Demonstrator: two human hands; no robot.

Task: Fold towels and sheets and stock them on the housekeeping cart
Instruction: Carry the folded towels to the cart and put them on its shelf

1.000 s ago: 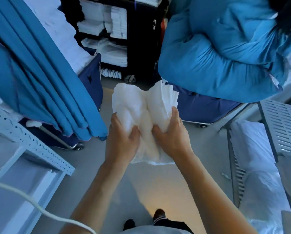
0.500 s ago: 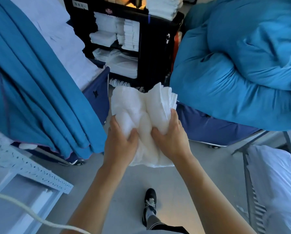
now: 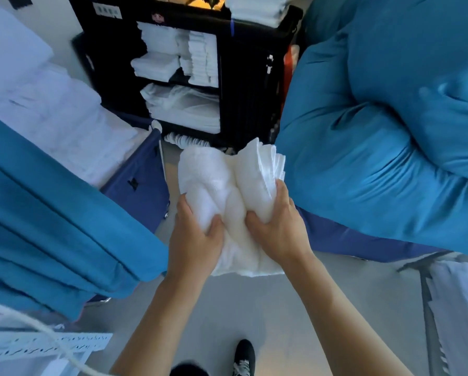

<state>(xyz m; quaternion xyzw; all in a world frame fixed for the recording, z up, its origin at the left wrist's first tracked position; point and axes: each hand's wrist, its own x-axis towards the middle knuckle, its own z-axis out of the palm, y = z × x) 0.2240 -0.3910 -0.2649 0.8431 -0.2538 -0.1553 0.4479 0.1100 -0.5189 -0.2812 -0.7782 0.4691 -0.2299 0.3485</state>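
**White towel stack gripped in both hands before the cart**

White folded towels form a stack held in the air above the grey floor. The left hand grips the stack's left half, thumb pressed into the top, fingers curled beneath. The right hand grips the right half likewise, thumb on top, fingers wrapped around the layered edge. The stack bulges on either side of a central crease. Directly ahead stands the black housekeeping cart, its shelves loaded with folded white linen. Blue bedding is piled to the right; blue fabric hangs to the left.
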